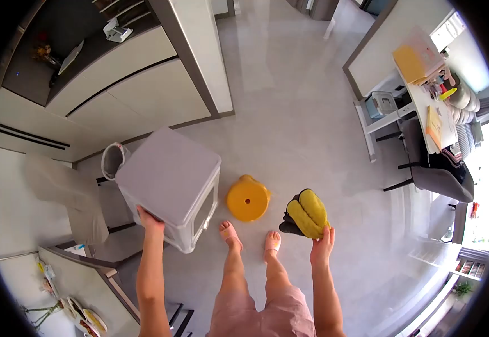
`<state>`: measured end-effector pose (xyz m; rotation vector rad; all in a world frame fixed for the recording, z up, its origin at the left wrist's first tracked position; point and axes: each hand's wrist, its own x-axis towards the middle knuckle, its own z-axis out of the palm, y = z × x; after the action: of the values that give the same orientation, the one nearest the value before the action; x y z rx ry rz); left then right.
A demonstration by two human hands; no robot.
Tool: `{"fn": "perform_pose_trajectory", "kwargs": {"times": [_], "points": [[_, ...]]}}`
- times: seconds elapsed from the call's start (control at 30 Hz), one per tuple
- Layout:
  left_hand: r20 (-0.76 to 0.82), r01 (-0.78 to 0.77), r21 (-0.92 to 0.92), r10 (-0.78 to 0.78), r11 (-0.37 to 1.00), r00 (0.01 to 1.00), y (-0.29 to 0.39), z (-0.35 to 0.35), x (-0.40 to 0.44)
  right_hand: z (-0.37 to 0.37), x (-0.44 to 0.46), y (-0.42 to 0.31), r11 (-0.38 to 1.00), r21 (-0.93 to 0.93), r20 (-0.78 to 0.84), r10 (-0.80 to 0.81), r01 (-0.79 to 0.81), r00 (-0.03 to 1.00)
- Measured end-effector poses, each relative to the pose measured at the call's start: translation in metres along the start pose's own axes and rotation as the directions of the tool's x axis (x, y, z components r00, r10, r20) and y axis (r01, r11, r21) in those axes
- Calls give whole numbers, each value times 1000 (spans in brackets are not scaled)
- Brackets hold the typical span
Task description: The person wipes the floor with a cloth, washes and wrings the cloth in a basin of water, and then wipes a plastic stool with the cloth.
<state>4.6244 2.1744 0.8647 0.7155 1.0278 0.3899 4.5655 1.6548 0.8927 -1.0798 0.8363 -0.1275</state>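
A white plastic storage box (pixel 187 235) with a grey lid (pixel 168 171) stands on my left, tilted in the view. My left hand (pixel 151 220) grips the near edge of its lid, with some of the fingers hidden. Away to the right, my right hand (pixel 322 245) pinches the lower corner of a folded yellow and dark grey cloth (pixel 308 214), holding it above the floor. Between the two, a round yellow stool (pixel 248 199) with a small hole in its top sits on the floor just ahead of my feet.
Behind the box are a waste bin (pixel 113 160) and a wall cabinet (pixel 143 84). A covered chair (pixel 81 208) and a sideboard (pixel 87 281) stand at left. On the right are a white desk (pixel 424 112), a grey chair (pixel 444 180) and a lidded bin (pixel 380 104).
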Motion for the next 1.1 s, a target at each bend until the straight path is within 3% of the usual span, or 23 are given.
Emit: {"fn": "perform_pose_trajectory", "kwargs": {"times": [0.1, 0.17, 0.3, 0.37, 0.47, 0.57, 0.63, 0.67, 0.87, 0.9, 0.97, 1.0, 1.07, 1.1], "points": [[65, 103, -25, -101, 994, 993, -12, -18, -49, -21, 5, -29, 1000, -22, 15, 3, -2, 1000], [336, 19, -60, 2, 998, 942, -30, -35, -48, -41, 13, -31, 999, -44, 26, 5, -4, 1000], [451, 21, -92, 23, 996, 892, -50, -41, -75, -69, 26, -37, 989, -145, -3, 27, -27, 1000], [681, 130, -39, -69, 991, 729, -41, -43, -90, -79, 26, -36, 987, -159, -18, 13, -15, 1000], [676, 219, -52, -127, 974, 726, -36, -10, -136, -89, 26, -36, 990, -140, -67, 5, -14, 998], [609, 312, -85, -198, 946, 768, -79, 7, -145, -91, 25, -40, 996, -91, -143, -15, 2, 990], [822, 96, 145, -174, 985, 542, -118, 13, -141, -88, 21, -44, 997, -68, -203, -53, 40, 978], [828, 101, 144, -175, 984, 532, -144, 18, -131, -85, 21, -47, 996, -66, -223, -74, 61, 972], [432, 264, 202, -328, 943, 840, -325, 23, -86, -64, 10, -72, 935, -205, -140, -320, 289, 937], [427, 276, 202, -338, 940, 839, -342, 26, -84, -57, 9, -73, 920, -227, -123, -352, 319, 928], [230, 477, 27, -470, 878, 852, -366, 34, -77, -35, 9, -66, 838, -361, -5, -439, 408, 898], [222, 484, 32, -479, 874, 849, -376, 27, -72, -18, 9, -62, 785, -458, 56, -443, 417, 895], [194, 313, 380, -406, 870, 893, -383, 6, -55, 2, 17, -34, 794, -457, 152, -374, 401, 915], [195, 309, 384, -404, 870, 894, -385, 4, -37, 9, 26, -13, 697, -499, 306, -414, 515, 857]]}}
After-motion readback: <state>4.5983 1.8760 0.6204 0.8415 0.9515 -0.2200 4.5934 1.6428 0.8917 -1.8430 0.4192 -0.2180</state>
